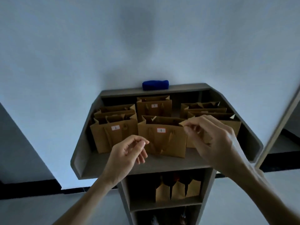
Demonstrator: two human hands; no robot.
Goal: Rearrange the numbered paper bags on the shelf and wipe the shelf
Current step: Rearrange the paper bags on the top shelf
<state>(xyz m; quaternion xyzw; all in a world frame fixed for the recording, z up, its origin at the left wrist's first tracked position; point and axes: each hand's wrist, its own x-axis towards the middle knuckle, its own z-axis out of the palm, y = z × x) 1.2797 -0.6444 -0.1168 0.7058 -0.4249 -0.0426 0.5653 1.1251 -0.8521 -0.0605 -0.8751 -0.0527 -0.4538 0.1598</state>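
Pinching the creased kraft-paper bag [162, 137] corner, right hand [209, 138]; left hand [128, 153] loosely curled.

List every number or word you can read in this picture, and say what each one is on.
"1": white label on the front middle bag, whose top corner the right hand pinches.
"2": white label on the front left bag.
Label on the back middle bag: too blurred to read.
No other text shows.
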